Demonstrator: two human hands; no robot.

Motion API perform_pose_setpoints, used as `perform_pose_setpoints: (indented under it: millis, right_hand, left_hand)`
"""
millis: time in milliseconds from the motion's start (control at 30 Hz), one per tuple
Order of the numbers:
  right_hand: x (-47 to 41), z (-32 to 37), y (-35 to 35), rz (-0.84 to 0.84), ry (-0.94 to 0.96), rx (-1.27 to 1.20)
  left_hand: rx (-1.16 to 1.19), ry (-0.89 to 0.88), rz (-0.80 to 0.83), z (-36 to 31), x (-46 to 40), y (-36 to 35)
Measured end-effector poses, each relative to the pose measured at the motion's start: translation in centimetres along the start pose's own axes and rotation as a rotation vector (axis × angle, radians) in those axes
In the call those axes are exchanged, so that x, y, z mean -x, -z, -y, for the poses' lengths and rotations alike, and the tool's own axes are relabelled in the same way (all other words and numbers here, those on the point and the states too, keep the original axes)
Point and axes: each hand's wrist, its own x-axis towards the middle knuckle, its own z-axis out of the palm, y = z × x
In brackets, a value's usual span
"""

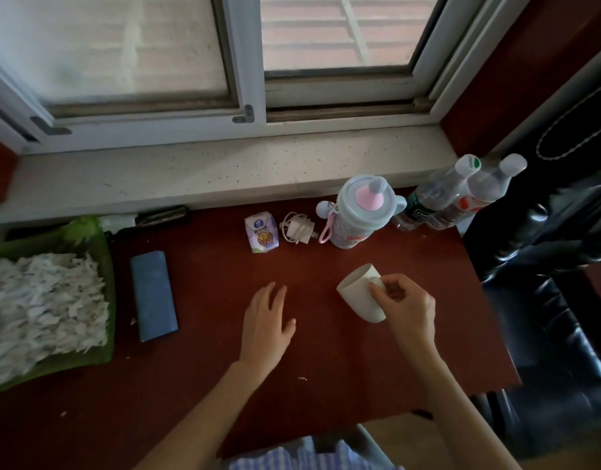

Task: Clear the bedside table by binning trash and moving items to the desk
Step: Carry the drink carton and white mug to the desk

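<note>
Dark red wood surface point(326, 385) is seen from above, set against a pale speckled window sill point(224, 171) under a sliding window point(245, 52). At far left, a green tray point(105, 266) is filled with shredded white material point(41, 307); its back corner lies near the sill. Just right of the tray, a blue flat case point(153, 295) is laid lengthwise on the surface, apart from the tray.

The left hand point(267, 329) is held flat near the centre, palm down, fingers spread and loose; nothing is gripped. Whether it touches the wood cannot be told.

Behind the hands, near the sill, a small printed carton point(261, 234) is stood upright. Just beside it on the right, a white charger point(299, 228) with coiled cable is laid flat. Next, a pastel kids' bottle point(358, 215) with pink spout and pink strap is stood upright, close to the charger.

A white cup point(358, 295) is tilted toward the left, mouth facing up-left, right of centre on the surface. The cup is gripped by the right hand point(406, 305), fingers closed around its right side and rim. Whether the base rests on the wood cannot be told.

Two clear plastic bottles point(458, 195) are stood touching each other at the back right corner, just right of the kids' bottle. At far right, a black padded chair point(547, 266) is seen beside the surface edge. A checked garment point(292, 459) is visible at the bottom edge.
</note>
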Motion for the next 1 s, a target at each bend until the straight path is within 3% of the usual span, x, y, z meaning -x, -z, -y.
perform_pose_setpoints:
  millis: [333,667,1000]
  right_hand:
    - [0.6,-3.9,4.3,-0.045,-0.042,0.025]
    - [-4.9,-7.5,7.9,-0.169,-0.056,0.006]
    - [-8.9,-8.4,8.8,-0.131,-0.032,-0.081]
  left_hand:
    - [-0.301,-0.112,0.113,-2.5,5.1,-4.1]
    - [-0.357,-0.089,0.129,-2.6,5.0,-4.4]
    - [-0.329,-0.056,0.161,-3.0,5.0,-4.2]
